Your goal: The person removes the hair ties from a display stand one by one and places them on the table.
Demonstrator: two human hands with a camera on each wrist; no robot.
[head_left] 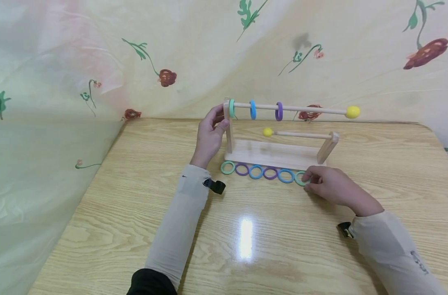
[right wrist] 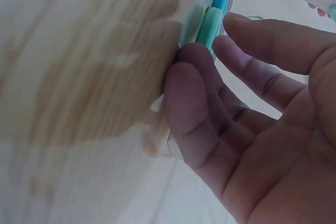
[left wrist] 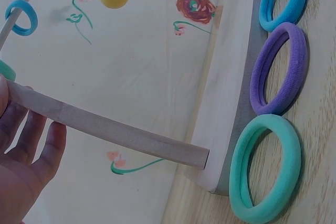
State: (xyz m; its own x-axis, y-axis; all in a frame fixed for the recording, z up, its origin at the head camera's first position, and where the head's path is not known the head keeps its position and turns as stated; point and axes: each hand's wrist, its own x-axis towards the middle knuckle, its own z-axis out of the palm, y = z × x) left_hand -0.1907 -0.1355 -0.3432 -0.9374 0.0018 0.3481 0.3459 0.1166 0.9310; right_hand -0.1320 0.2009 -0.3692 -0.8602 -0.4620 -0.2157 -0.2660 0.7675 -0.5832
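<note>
My left hand (head_left: 209, 137) grips the top of the left upright (left wrist: 107, 124) of a wooden stand (head_left: 275, 153), the thumb in front and the fingers behind. A green, a blue (head_left: 252, 110) and a purple hair tie (head_left: 279, 111) hang on its upper rod (head_left: 312, 109). Along the stand's front edge several green, purple (left wrist: 280, 69) and blue hair ties lie flat in a row. At the row's right end, my right hand (head_left: 331, 185) pinches the edge of a green hair tie (right wrist: 210, 27) low over the table. Its fingers partly hide that tie.
A shorter lower rod with a yellow ball (head_left: 267, 132) points left from the right upright (head_left: 327, 147). Another yellow ball (head_left: 353, 112) caps the upper rod. Behind the wooden table (head_left: 135, 229) hangs a flowered cloth (head_left: 194, 49).
</note>
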